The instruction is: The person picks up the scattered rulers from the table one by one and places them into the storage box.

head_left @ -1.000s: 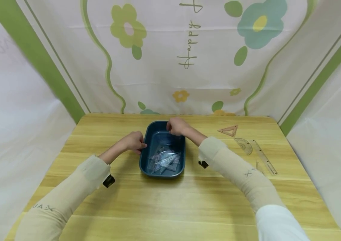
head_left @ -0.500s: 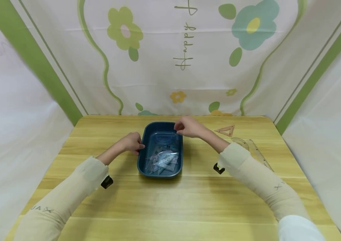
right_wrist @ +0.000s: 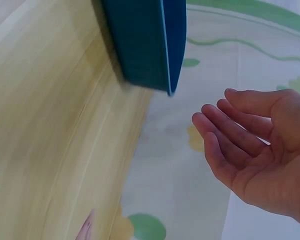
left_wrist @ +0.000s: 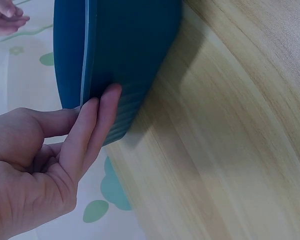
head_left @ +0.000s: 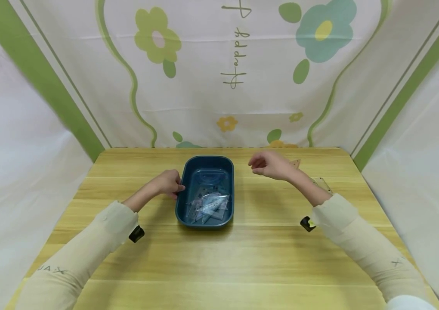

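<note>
A dark blue plastic bin (head_left: 232, 189) stands on the table. My left hand (head_left: 170, 183) pinches its left rim; in the left wrist view, the thumb is at the rim and fingers (left_wrist: 107, 110) lie along the outer wall. Inside the bin a clear protractor (head_left: 208, 178) lies toward the back, with a heap of clear plastic pieces (head_left: 212, 204) nearer the front. To the right of the bin my right hand (head_left: 271, 165) is in the air, its fingers loosely bent and holding nothing. Behind it an orange-pink set square (head_left: 297, 163) is partly hidden.
A clear ruler (head_left: 325, 185) lies at the right of the wooden table (head_left: 219, 267), mostly covered by my right forearm. A white cloth with printed flowers (head_left: 196, 86) hangs behind the table's back edge. White cloth also hangs on both sides.
My right hand has come out of the bin's back right corner and moved right, away from the rim. My left hand has stayed on the left rim.
</note>
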{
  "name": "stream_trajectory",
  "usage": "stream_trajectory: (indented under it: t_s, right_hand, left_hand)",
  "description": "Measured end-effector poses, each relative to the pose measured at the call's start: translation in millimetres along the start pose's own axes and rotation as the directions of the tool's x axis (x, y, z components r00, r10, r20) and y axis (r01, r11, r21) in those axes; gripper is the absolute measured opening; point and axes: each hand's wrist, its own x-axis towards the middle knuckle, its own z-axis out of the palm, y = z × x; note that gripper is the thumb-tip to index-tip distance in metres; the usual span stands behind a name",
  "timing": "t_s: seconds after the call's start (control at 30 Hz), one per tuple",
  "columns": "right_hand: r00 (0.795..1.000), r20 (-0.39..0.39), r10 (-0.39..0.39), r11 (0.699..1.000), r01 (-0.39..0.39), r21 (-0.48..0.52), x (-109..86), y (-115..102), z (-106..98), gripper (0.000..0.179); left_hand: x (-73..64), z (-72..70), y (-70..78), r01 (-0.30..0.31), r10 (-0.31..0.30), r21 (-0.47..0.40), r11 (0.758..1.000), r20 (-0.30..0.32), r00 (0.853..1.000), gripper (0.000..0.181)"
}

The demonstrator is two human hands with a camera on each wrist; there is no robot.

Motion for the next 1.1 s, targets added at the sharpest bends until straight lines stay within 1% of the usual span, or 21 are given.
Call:
stream_trajectory:
  t_s: [0.2,0.37,0.57,0.7,0.93,1.1]
  right_hand:
    - [0.998,-0.016,0.056,0.998,-0.056,0.005,-18.9,21,-10,0.024]
    - [0.996,-0.037,0.083,0.997,-0.083,0.002,-32.7,40,-15,0.025]
    - [0.992,-0.065,0.108,0.994,-0.110,-0.019,-46.6,63,-18,0.026]
    - [0.987,-0.084,0.134,0.989,-0.138,-0.045,-53.2,76,-20,0.026]
    - [0.977,-0.086,0.196,0.976,-0.202,-0.075,-61.1,102,-24,0.033]
    - [0.971,-0.077,0.225,0.964,-0.234,-0.126,-67.4,121,-25,0.038]
  left_hand:
    - [-0.8,-0.8,0.0,0.005,-0.005,-0.004,1.000,0.002,1.000,0.038]
    - [-0.6,-0.8,-0.4,0.002,-0.002,-0.005,1.000,0.003,1.000,0.038]
    - [-0.2,-0.7,-0.1,-0.008,0.008,-0.006,1.000,0.000,1.000,0.044]
    - [0.2,-0.4,0.0,-0.009,0.009,-0.005,1.000,-0.001,1.000,0.046]
    - [0.9,0.5,-1.5,-0.014,0.014,-0.002,1.000,-0.005,1.000,0.046]
    - [0.1,0.6,-0.9,-0.015,0.015,-0.003,1.000,-0.002,1.000,0.044]
